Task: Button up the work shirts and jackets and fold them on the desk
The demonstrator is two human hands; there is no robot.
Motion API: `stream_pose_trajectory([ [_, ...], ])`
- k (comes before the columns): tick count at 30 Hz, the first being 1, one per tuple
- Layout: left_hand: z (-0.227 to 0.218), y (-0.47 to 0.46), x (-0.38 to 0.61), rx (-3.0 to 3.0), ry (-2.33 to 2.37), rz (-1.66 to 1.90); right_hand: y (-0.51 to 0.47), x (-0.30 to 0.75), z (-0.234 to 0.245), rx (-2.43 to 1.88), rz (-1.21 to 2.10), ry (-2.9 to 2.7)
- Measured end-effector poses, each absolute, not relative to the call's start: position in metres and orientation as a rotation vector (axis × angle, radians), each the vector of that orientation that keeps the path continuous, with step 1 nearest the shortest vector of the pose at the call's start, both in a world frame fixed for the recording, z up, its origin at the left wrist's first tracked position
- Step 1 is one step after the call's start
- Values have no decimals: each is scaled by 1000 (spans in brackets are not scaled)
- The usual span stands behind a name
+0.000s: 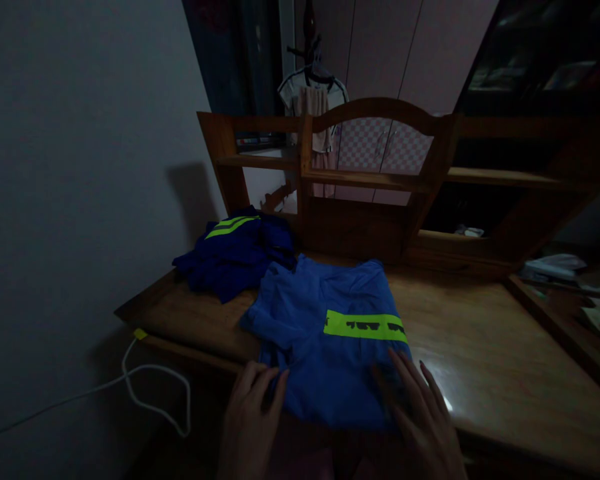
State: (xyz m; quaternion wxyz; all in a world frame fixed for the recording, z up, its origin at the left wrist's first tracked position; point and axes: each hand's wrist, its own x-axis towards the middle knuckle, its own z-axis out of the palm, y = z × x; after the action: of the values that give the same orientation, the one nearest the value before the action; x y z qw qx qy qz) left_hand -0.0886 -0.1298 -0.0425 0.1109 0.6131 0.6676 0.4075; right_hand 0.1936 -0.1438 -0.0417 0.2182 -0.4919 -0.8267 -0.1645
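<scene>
A blue work shirt (300,293) with a yellow-green band (365,326) across it lies partly folded on the wooden desk. At its lower left edge my left hand (255,407) has thumb and fingers closed on a bit of the cloth. My right hand (420,407) is over the shirt's lower right edge, its fingers apart and somewhat blurred. Whether those fingertips touch the fabric I cannot tell. Behind the shirt on the left sits a crumpled pile of darker blue clothing (240,250) with yellow-green stripes.
The desk (485,347) has a wooden shelf frame (367,177) along its back. A white cable (155,368) loops past the front left corner, beside the wall (80,167). Papers and bags (555,265) lie at the far right. Clothes hang on a stand (313,97) behind.
</scene>
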Motion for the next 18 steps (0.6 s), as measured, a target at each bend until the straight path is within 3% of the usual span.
stream_pose_trajectory([
  [8, -13, -113, -93, 743, 1412, 1003, -139, 184, -47, -1328, -525, -2483],
  [18, -9, -38, -78, 635, 1282, 969, -142, 181, -56, -1372, -535, -2438],
])
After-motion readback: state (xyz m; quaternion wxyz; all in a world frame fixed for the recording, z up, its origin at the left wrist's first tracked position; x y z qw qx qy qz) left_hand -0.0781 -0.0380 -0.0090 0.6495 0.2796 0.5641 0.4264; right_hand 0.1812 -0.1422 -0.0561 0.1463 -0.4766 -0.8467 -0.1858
